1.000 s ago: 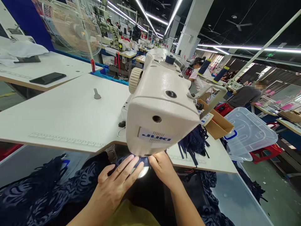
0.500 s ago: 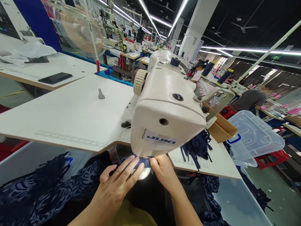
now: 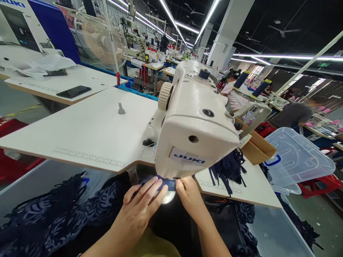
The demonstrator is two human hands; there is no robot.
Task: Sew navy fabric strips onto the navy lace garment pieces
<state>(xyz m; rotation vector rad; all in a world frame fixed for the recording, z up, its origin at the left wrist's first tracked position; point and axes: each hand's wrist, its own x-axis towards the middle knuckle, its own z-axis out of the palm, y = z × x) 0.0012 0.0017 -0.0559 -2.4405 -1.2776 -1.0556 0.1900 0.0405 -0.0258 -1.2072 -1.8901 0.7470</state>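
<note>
Left hand [image 3: 143, 203], right hand [image 3: 189, 194] | touching navy fabric [image 3: 169, 185] | seemingly under needle

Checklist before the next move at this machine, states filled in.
1. Left hand flat on the dark blue fabric: ok.
2. Right hand at the fabric's right end: ok, fingertips partly hidden.
3. Fingers clear of the needle: cannot tell, the sewing machine head hides it.
4. Navy strips apart from the right hand: ok, they lie to its right.
5. Tabletop free of loose tools: not ok, a small grey tool lies left of the machine.
</note>
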